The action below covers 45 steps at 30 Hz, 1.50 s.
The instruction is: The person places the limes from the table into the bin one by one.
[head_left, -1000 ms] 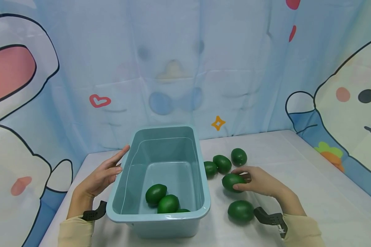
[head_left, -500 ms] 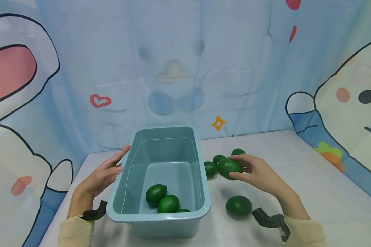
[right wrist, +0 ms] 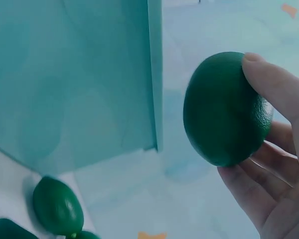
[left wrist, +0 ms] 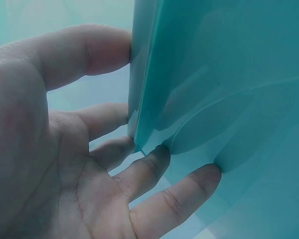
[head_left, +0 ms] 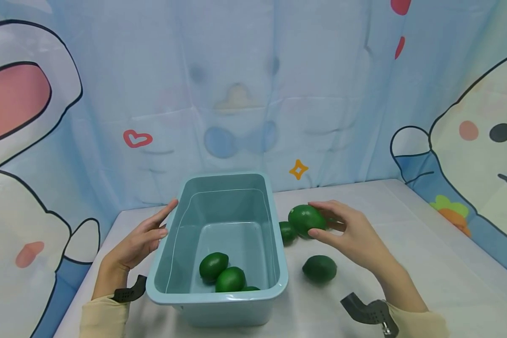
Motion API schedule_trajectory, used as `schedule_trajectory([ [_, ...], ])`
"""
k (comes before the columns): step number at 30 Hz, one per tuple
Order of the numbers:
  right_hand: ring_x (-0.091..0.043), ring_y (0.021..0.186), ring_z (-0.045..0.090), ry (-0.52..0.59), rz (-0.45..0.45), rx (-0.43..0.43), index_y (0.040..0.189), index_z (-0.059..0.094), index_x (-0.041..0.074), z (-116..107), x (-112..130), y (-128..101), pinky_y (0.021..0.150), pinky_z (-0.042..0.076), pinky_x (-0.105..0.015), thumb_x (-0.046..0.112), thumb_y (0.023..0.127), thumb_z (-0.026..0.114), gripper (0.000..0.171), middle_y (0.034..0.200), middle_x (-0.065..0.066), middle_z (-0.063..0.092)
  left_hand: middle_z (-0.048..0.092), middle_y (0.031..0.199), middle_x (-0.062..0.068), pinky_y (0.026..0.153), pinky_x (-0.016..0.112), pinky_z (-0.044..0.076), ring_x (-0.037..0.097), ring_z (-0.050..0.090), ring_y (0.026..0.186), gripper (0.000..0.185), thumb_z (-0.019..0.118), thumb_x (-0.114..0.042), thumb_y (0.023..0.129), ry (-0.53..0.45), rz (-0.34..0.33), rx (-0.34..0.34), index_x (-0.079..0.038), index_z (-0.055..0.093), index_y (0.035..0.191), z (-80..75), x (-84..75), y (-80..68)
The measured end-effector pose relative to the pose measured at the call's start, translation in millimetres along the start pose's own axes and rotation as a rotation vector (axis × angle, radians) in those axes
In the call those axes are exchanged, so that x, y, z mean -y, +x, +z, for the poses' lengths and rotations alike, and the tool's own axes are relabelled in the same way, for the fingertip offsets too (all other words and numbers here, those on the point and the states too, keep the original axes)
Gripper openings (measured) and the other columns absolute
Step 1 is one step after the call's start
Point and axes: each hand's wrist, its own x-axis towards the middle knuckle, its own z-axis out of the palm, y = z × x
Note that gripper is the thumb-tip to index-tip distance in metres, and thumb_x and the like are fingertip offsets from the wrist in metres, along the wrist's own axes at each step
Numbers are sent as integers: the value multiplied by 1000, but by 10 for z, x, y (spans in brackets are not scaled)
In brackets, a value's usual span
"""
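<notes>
My right hand [head_left: 355,239] pinches a green lime [head_left: 305,219] between thumb and fingertips, raised off the table just right of a blue-green plastic bin [head_left: 219,298]. In the right wrist view the held lime [right wrist: 222,109] is beside the bin wall [right wrist: 89,74], apart from it. The left hand [head_left: 137,241] touches the bin's left side with extended fingers; in the left wrist view its thumb is at the rim and fingertips touch the outer wall [left wrist: 259,124]. Inside the bin, near its front, lie two limes [head_left: 230,280] and part of a third, half hidden by the rim.
On the white table [head_left: 405,244], one lime [head_left: 319,269] lies in front of the right hand. Another lime [head_left: 286,232] sits against the bin's right side, with others mostly hidden behind the held one. A printed curtain [head_left: 245,94] hangs behind the table.
The right hand has lifted its lime off the table and carried it away from me and left toward the bin. The nearer loose lime has rolled away and left. My left hand has stayed put.
</notes>
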Motion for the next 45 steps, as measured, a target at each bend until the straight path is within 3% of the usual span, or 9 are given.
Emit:
schedule_trajectory([
  [7,-2,102,60,56,-115,-47,129,58,16,116,209,-22,84,51,-16,20,79,78,55,119,2,61,-12,161,7,96,27,49,7,39,136,67,39,-7,100,-8,-3,0,-19,4,155,5,3,11],
  [16,-8,104,60,259,-222,-2,131,57,16,375,366,-62,85,54,-23,10,77,79,59,121,0,59,-11,161,7,96,27,49,8,39,136,67,40,-7,100,-7,-1,-2,-19,5,155,14,16,19],
  [21,-9,108,58,307,-250,26,134,55,16,495,418,-80,88,53,-24,10,78,77,60,123,-1,58,-10,161,8,96,27,49,8,40,135,66,39,-7,100,-11,0,1,-19,5,155,20,10,31],
  [24,-9,110,58,260,-310,53,132,57,15,582,440,-92,89,52,-24,14,80,77,55,123,1,59,-11,161,9,96,28,49,9,41,135,66,39,-7,100,-17,-1,7,-20,5,155,23,2,33],
  [30,-11,106,61,176,-448,34,110,71,15,698,447,-101,79,53,-24,10,85,70,26,114,2,66,-8,161,9,95,29,50,11,44,133,66,39,-8,100,-7,-20,-3,-21,5,155,24,0,27],
  [40,-11,104,62,202,-467,44,107,72,16,708,447,-80,78,53,-23,9,86,69,23,112,2,66,-10,161,5,94,31,50,5,42,133,66,38,-7,100,17,-41,-36,-24,6,155,34,-1,3],
  [45,-10,103,61,222,-414,102,113,69,17,595,447,-77,75,52,-24,14,87,68,26,115,1,65,-9,161,5,96,29,49,3,39,134,66,39,-8,100,27,-24,-32,-22,7,155,42,-10,8],
])
